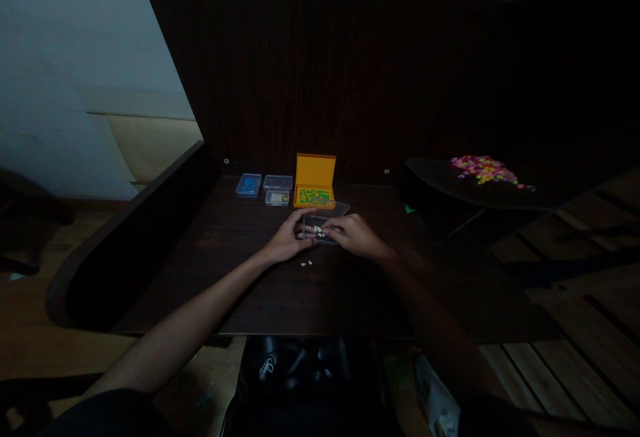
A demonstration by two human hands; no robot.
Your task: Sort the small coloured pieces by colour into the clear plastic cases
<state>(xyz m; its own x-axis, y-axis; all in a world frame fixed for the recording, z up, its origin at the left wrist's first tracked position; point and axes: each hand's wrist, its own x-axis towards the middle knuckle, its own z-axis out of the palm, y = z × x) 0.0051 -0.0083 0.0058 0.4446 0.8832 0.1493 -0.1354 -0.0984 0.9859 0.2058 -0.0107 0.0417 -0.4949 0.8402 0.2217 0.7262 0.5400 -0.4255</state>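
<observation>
My left hand (289, 237) is wrapped round the left side of a small clear plastic box (330, 242), thumb at the near side and fingers at the far side. The box's clear lid (341, 208) is raised at the back. Inside lie several small pale pieces (319, 230). My right hand (357, 234) reaches into the box from the right, thumb and forefinger pinched together beside these pieces. Whatever is between those fingertips is too small to make out. A few loose pale pieces (307, 264) rest on the dark table just in front of the box.
Behind the box stands an open yellow case (315, 170) with green pieces. Left of it are a clear box of blue pieces (249, 185) and two more clear boxes (277, 198). A colourful pile (487, 170) lies on a raised shelf at right. A dark side panel (135, 244) borders the left.
</observation>
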